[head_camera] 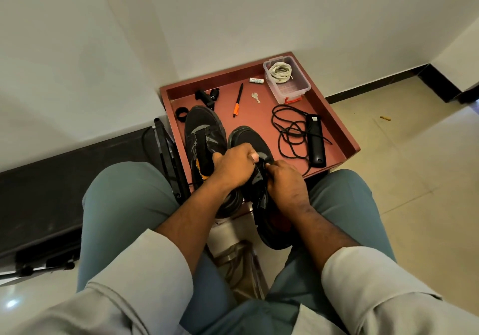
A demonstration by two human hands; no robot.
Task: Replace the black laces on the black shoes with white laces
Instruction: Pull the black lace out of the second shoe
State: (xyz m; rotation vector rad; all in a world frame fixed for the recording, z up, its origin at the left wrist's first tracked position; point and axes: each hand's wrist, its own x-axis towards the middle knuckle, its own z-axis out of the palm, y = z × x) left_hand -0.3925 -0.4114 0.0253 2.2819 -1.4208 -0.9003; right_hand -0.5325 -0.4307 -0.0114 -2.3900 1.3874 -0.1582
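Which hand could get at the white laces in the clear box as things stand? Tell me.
Probably the right hand. The white laces lie coiled in the clear box, which has no lid on, at the tray's far right corner. Nothing stands between, but that hand now grips the right shoe and must let go first.

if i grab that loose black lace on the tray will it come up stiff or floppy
Probably floppy: the black lace lies in loose, overlapping loops. It may drag or snag, since it crosses the black handset. Likely light, being thin cord.
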